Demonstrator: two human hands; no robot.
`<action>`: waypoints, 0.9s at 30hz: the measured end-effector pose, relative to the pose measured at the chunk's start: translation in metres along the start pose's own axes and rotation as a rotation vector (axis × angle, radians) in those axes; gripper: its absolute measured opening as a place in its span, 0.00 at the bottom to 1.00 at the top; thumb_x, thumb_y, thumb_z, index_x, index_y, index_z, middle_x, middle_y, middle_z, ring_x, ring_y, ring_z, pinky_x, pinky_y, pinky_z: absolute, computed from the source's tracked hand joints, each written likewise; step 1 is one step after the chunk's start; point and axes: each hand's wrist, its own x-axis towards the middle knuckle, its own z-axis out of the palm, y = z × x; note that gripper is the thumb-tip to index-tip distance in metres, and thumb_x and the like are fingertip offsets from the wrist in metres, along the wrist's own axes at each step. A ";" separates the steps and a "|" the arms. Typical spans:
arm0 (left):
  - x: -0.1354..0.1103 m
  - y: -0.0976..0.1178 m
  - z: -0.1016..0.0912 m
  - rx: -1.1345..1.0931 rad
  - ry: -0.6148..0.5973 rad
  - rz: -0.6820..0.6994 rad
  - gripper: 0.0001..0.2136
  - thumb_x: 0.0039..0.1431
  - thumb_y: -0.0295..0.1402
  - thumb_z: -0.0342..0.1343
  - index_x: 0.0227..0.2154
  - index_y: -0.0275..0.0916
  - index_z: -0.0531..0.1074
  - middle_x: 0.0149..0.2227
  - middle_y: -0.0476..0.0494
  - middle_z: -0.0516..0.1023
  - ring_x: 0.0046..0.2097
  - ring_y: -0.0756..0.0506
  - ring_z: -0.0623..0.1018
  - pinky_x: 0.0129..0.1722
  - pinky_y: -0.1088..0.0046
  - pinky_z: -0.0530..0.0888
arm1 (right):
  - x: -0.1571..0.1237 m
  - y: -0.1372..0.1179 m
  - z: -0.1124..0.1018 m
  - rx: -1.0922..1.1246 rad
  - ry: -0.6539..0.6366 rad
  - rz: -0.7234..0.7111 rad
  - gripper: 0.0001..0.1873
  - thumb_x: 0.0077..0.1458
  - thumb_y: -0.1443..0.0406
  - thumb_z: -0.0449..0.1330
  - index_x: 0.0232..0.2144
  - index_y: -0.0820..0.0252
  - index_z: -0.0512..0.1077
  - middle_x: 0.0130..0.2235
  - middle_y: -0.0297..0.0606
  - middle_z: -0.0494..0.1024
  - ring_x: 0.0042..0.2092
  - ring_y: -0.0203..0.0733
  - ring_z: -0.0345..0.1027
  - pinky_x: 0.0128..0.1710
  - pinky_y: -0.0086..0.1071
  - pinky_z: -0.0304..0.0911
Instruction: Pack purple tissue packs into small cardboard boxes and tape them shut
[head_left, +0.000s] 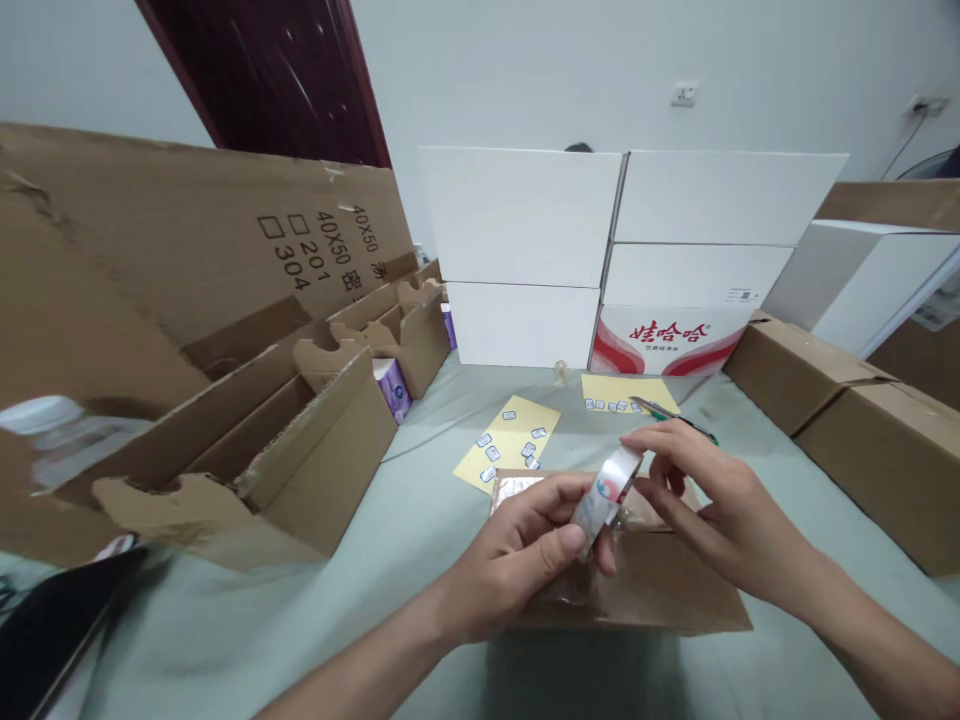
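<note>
View from above the bench, looking down at two bare hands close together over a small brown cardboard box. Left hand closed on a roll of clear tape, the roll standing on edge and tilted, its lower rim clamped between the thumb and the curled fingers. Right hand reaching in from the right, forefinger tip on the roll's upper rim and thumb against its near side, pinching there, the other fingers loosely bent. Roll held just above the box top, between the two hands, not resting on the cardboard. Beyond the hands, flat on the bench, a yellow sticker sheet with small white labels, and farther back a second yellow sheet with scissors lying across its right edge. At the back wall, stacked white cartons, one with red print. To the left, open cardboard trays with purple packs beside them; to the right, closed brown boxes.
</note>
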 end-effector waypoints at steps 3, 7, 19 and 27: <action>0.001 0.002 0.000 0.045 -0.019 0.039 0.21 0.64 0.45 0.56 0.55 0.38 0.71 0.29 0.45 0.74 0.33 0.48 0.72 0.39 0.71 0.67 | 0.005 -0.001 0.003 0.039 -0.003 0.063 0.09 0.64 0.69 0.53 0.45 0.54 0.67 0.32 0.31 0.70 0.30 0.32 0.66 0.27 0.25 0.64; 0.001 0.001 -0.003 -0.010 -0.044 0.065 0.23 0.63 0.46 0.55 0.56 0.36 0.72 0.28 0.44 0.75 0.32 0.47 0.72 0.38 0.71 0.66 | 0.010 -0.003 0.009 0.071 -0.032 0.140 0.06 0.64 0.67 0.52 0.41 0.54 0.68 0.29 0.29 0.70 0.29 0.33 0.65 0.28 0.26 0.63; -0.004 0.002 0.001 0.053 -0.034 0.115 0.25 0.66 0.40 0.51 0.63 0.37 0.61 0.30 0.45 0.72 0.34 0.47 0.70 0.42 0.69 0.68 | 0.009 0.002 0.017 0.184 -0.044 0.327 0.13 0.64 0.64 0.54 0.51 0.55 0.66 0.30 0.30 0.70 0.30 0.35 0.67 0.29 0.28 0.64; -0.008 -0.009 0.005 1.042 0.272 0.482 0.28 0.62 0.22 0.50 0.64 0.48 0.60 0.48 0.42 0.80 0.53 0.39 0.74 0.65 0.50 0.48 | 0.002 -0.037 0.013 0.078 0.039 0.050 0.14 0.60 0.55 0.60 0.29 0.57 0.64 0.25 0.31 0.67 0.25 0.34 0.61 0.24 0.28 0.60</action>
